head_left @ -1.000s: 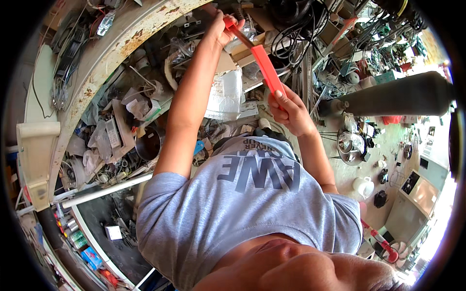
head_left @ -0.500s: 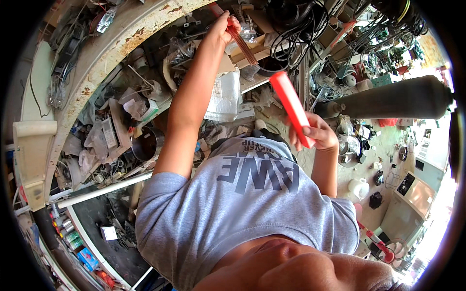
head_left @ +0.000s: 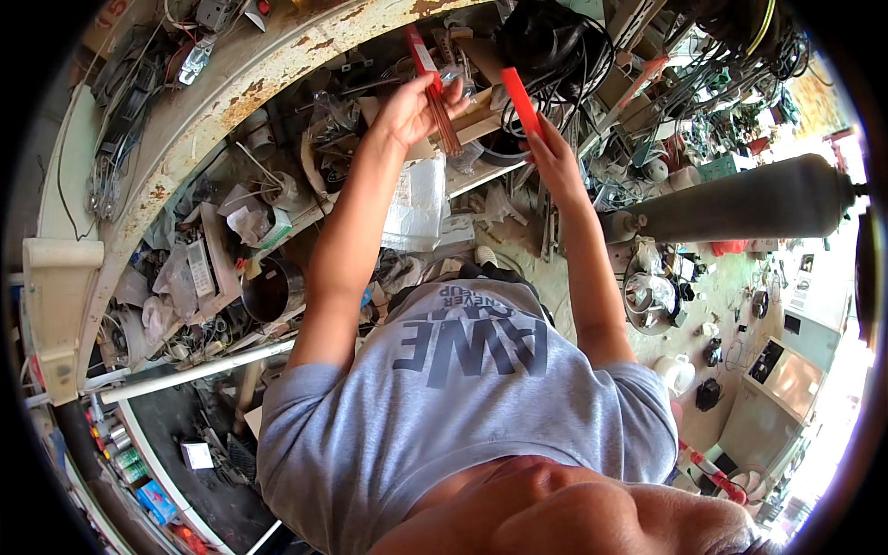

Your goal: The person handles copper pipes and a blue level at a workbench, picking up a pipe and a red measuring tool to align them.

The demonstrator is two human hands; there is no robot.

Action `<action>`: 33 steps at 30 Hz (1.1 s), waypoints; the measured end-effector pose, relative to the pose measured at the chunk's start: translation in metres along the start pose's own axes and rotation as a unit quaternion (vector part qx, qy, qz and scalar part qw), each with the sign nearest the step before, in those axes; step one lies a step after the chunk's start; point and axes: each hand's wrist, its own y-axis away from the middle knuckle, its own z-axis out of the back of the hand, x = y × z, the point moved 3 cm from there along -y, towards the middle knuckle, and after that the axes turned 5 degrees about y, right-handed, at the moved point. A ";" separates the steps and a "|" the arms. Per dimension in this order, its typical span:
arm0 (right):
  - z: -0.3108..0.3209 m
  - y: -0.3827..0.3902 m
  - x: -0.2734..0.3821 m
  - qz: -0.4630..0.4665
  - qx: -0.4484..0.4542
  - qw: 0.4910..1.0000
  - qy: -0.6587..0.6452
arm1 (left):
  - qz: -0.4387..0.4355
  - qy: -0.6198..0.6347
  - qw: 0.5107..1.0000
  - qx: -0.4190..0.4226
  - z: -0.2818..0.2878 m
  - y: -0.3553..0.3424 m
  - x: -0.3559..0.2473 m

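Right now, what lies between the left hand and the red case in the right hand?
The head view shows thin brown rods in the left hand, then an open gap before the red case, with cardboard farther back.

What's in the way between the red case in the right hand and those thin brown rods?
Nothing visible: just an open gap between the red case in the right hand and the thin brown rods at the left hand.

You wore a grey shirt (head_left: 462,416) with short sleeves (head_left: 310,393), big dark chest lettering (head_left: 470,350), and dark bottoms (head_left: 499,273).
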 end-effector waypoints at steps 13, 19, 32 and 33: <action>-0.040 -0.127 -0.021 0.234 -0.061 0.876 0.418 | 0.048 -0.015 0.999 0.015 0.033 0.046 0.053; -0.045 -0.116 -0.008 0.231 -0.076 0.842 0.482 | 0.054 -0.052 0.997 -0.009 0.027 0.074 0.073; -0.060 -0.043 0.004 0.038 0.078 0.988 0.129 | 0.083 -0.321 0.943 0.015 0.018 0.128 0.088; -0.071 -0.027 0.009 -0.079 0.137 0.987 -0.008 | 0.087 -0.347 0.934 0.016 0.012 0.137 0.088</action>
